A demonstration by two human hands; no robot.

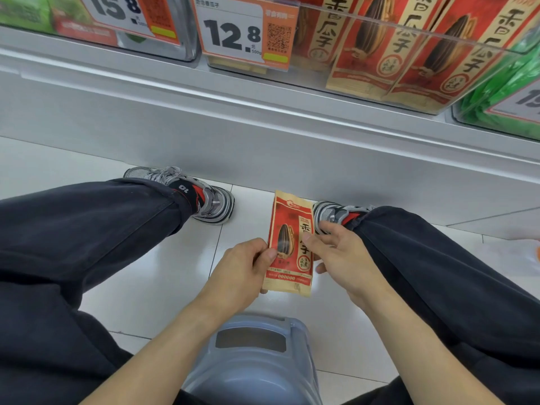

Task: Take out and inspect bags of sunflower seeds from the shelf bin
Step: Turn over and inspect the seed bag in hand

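A red and tan bag of sunflower seeds is held upright above the floor, between my knees, printed front facing me. My left hand pinches its left edge with the thumb on the front. My right hand grips the right edge, thumb on the front and fingers behind. Up on the shelf, a clear plastic bin holds several more bags of the same kind, standing on end.
A 12.8 price tag hangs on the bin's front. Green packets fill the bin to the right. I sit on a grey plastic stool with both legs spread over white floor tiles, shoes against the shelf base.
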